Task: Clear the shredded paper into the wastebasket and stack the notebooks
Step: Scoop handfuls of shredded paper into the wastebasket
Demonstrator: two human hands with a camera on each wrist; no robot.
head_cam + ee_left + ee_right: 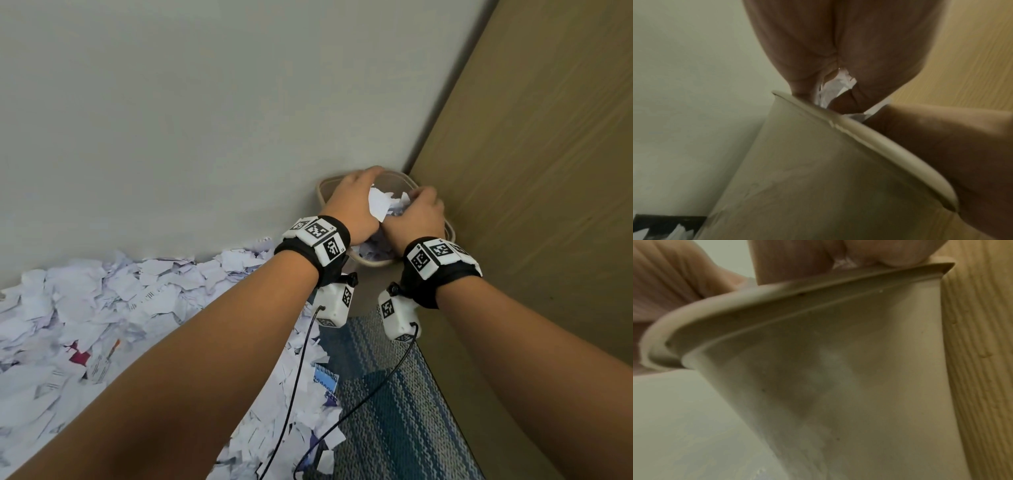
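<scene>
A beige wastebasket (pixel 323 192) stands in the corner between the wall and a wooden panel, with shredded paper inside it. My left hand (pixel 358 200) and right hand (pixel 419 214) are together over its mouth, fingers curled round a wad of shredded paper (pixel 380 204) held between them. The left wrist view shows my left hand (pixel 818 48) just above the wastebasket (pixel 818 178) rim, with white scraps (pixel 833 88) in its grip. In the right wrist view, my right hand (pixel 807 257) sits at the wastebasket (pixel 838 369) rim. A blue spiral notebook (pixel 325 380) lies half buried in scraps.
A large heap of shredded paper (pixel 102 308) covers the floor along the wall at left. Blue striped carpet (pixel 394 394) shows below the hands. The wooden panel (pixel 531 171) closes off the right side. Cables hang from both wrist cameras.
</scene>
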